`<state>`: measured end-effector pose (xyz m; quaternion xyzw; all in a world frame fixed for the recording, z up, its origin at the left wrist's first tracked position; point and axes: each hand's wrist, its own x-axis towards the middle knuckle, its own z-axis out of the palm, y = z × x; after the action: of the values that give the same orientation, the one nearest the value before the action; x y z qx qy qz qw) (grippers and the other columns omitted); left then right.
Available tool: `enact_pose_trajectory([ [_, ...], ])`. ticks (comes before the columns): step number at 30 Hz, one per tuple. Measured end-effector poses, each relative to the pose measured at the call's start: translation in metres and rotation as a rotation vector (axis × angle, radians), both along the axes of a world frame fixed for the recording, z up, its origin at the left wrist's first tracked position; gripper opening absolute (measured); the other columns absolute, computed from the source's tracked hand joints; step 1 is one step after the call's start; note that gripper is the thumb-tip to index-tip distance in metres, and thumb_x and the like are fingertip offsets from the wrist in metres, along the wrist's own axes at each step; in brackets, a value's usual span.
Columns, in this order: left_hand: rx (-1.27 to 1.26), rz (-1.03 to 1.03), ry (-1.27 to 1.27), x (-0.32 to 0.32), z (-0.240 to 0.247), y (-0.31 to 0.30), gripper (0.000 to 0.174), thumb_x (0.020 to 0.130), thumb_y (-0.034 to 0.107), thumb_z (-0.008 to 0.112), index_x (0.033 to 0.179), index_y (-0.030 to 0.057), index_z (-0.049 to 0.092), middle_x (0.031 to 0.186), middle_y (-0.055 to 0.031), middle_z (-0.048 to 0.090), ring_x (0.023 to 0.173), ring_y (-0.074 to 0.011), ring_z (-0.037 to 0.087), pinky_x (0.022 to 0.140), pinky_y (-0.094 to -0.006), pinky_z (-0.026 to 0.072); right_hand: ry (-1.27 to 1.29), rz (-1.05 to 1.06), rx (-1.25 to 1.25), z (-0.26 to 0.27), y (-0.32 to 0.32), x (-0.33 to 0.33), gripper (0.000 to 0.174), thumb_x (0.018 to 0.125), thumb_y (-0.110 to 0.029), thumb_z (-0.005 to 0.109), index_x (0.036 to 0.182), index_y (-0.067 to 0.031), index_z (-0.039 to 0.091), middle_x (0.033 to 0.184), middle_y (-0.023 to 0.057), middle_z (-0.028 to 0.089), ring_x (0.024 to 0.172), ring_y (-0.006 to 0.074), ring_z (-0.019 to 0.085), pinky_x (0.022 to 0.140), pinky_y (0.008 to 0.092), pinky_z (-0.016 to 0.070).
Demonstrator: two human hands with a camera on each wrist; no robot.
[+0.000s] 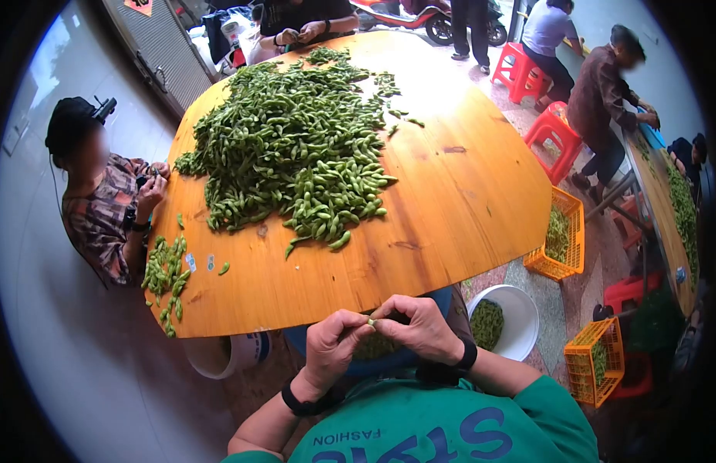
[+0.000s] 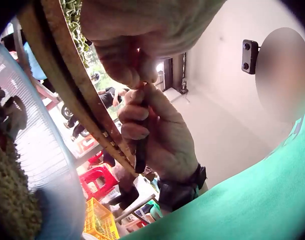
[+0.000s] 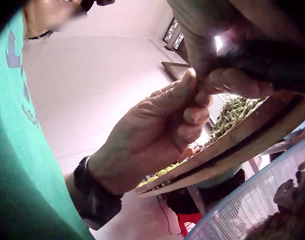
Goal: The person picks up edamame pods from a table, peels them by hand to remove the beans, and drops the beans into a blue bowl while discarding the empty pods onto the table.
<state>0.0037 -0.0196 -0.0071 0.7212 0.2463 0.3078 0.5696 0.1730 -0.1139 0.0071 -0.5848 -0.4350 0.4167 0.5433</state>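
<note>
Both hands meet fingertip to fingertip at the near edge of the round wooden table (image 1: 466,201), over a tub. My left hand (image 1: 335,343) pinches a small pale-green bean pod (image 1: 371,322) between thumb and forefinger. My right hand (image 1: 423,328) brings its thumb and forefinger against the same pod. A dark slim object (image 2: 141,155) runs inside the right hand's curled fingers; its kind I cannot tell. Beneath the hands, a blue tub (image 2: 52,130) holds a greenish heap. A large pile of green soybean pods (image 1: 288,147) covers the table's far left part.
A smaller group of pods (image 1: 166,278) lies near the left edge. People sit at the left and far sides. Right of my knees stands a white bucket (image 1: 516,316) of green pods or beans, with yellow baskets (image 1: 577,231) and red stools (image 1: 554,143) beyond.
</note>
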Motion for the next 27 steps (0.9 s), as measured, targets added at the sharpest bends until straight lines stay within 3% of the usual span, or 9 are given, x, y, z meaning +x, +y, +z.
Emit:
enact_pose_trajectory([
  [4,0.197,0.156,0.039,0.008,-0.002,-0.01,0.012,0.084,0.003,0.074,0.09,0.0009,0.063,0.077,-0.0129,0.065,0.066,-0.02,0.065,0.061,-0.0289,0.0508,0.053,-0.089,-0.041,-0.008,0.003,-0.009,0.013,0.087,-0.013,0.069,0.091,0.0001,0.068,0.073,0.0062,0.067,0.069,0.0052,0.059,0.062,0.0245,0.0491],
  [5,0.302,0.193,0.066,0.011,0.002,-0.012,0.01,0.088,0.004,0.071,0.09,0.0008,0.062,0.074,-0.009,0.064,0.066,-0.0141,0.061,0.061,-0.0266,0.0493,0.036,-0.111,-0.012,-0.013,0.004,-0.011,0.014,0.087,-0.013,0.068,0.091,0.0001,0.068,0.074,0.0065,0.067,0.07,0.0054,0.059,0.063,0.0246,0.0495],
  [8,0.402,0.263,0.072,0.015,-0.002,-0.016,0.01,0.088,0.005,0.07,0.09,0.0007,0.062,0.073,-0.0103,0.064,0.064,-0.0152,0.062,0.06,-0.0274,0.0495,0.068,-0.135,0.002,-0.028,0.009,-0.013,0.016,0.087,-0.014,0.068,0.092,0.0004,0.067,0.077,0.0068,0.068,0.074,0.006,0.06,0.067,0.025,0.0507],
  [10,0.309,0.282,0.063,0.016,-0.005,-0.016,0.01,0.088,0.004,0.07,0.093,0.0015,0.062,0.078,-0.0167,0.066,0.066,-0.0262,0.067,0.06,-0.0326,0.0522,0.131,-0.12,-0.058,-0.024,0.01,-0.012,0.016,0.087,-0.014,0.067,0.093,0.0009,0.067,0.078,0.0052,0.068,0.074,0.0061,0.06,0.067,0.0249,0.051],
  [11,0.215,0.285,0.086,0.016,-0.01,-0.015,0.009,0.089,0.005,0.069,0.094,0.0005,0.062,0.08,-0.012,0.068,0.067,-0.0192,0.066,0.062,-0.0292,0.0523,0.099,-0.129,-0.049,-0.022,0.01,-0.013,0.016,0.087,-0.015,0.066,0.093,0.0009,0.067,0.077,0.0056,0.068,0.073,0.0065,0.061,0.067,0.025,0.0511],
  [12,0.228,0.281,0.076,0.016,-0.014,-0.014,0.009,0.089,0.005,0.069,0.094,0.0005,0.062,0.08,-0.012,0.068,0.067,-0.0192,0.066,0.062,-0.0292,0.0523,0.068,-0.136,-0.042,-0.019,0.01,-0.013,0.017,0.088,-0.015,0.066,0.093,0.0008,0.066,0.076,0.0061,0.068,0.072,0.0069,0.061,0.066,0.0251,0.0511],
  [15,-0.37,0.158,-0.014,0.014,-0.016,-0.007,0.014,0.092,0.01,0.07,0.097,-0.0009,0.062,0.083,-0.0027,0.067,0.074,-0.007,0.063,0.064,-0.0214,0.0503,-0.085,-0.135,-0.012,-0.02,0.01,-0.01,0.017,0.088,-0.016,0.066,0.092,0.0004,0.066,0.075,0.009,0.068,0.069,0.0108,0.064,0.065,0.0261,0.0518],
  [18,-0.581,0.029,-0.055,0.009,-0.009,-0.003,0.018,0.092,0.013,0.07,0.1,-0.0003,0.06,0.083,-0.0037,0.067,0.072,-0.0071,0.062,0.062,-0.0209,0.0506,-0.198,-0.128,0.029,-0.015,0.007,-0.008,0.017,0.087,-0.016,0.067,0.092,-0.0001,0.066,0.075,0.0124,0.068,0.068,0.0159,0.067,0.064,0.0276,0.0525],
  [27,-0.584,-0.113,0.049,0.005,-0.022,0.005,0.017,0.096,0.015,0.065,0.103,0.0003,0.062,0.085,-0.0021,0.067,0.07,-0.0067,0.062,0.063,-0.0201,0.0509,-0.351,-0.056,0.126,-0.018,0.0,-0.001,0.018,0.084,-0.017,0.069,0.089,-0.0008,0.064,0.074,0.0148,0.066,0.067,0.0236,0.068,0.062,0.0309,0.053],
])
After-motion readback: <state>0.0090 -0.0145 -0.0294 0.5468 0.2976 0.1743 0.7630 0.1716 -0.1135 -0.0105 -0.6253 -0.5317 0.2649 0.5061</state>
